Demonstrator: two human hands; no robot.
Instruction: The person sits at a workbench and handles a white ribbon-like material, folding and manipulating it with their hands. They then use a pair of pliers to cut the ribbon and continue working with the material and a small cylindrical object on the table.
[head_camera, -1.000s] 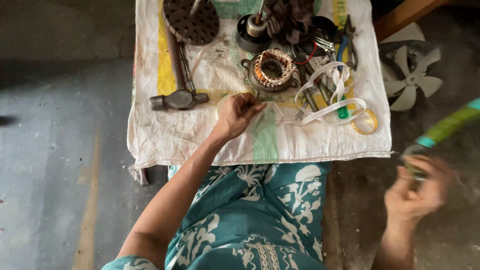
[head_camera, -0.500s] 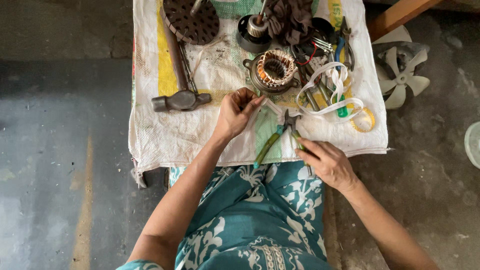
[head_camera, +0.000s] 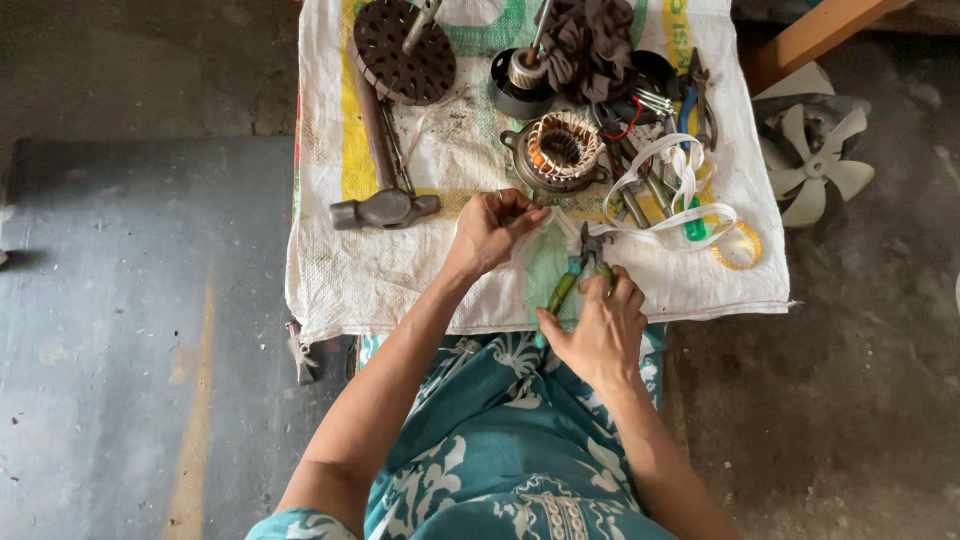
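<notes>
Pliers (head_camera: 580, 268), green-handled, now gripped in right hand (head_camera: 598, 330), brought in from 3 o'clock toward left hand (head_camera: 490, 228) pinching something too thin to make out, so cutting looks imminent.

We wear a teal garment (head_camera: 500, 450) printed with white floral shapes. Its neckline carries pale embroidery. Our forearms are bare, without sleeves.

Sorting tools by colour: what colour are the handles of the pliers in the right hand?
Green handles on the pliers, head view.
</notes>
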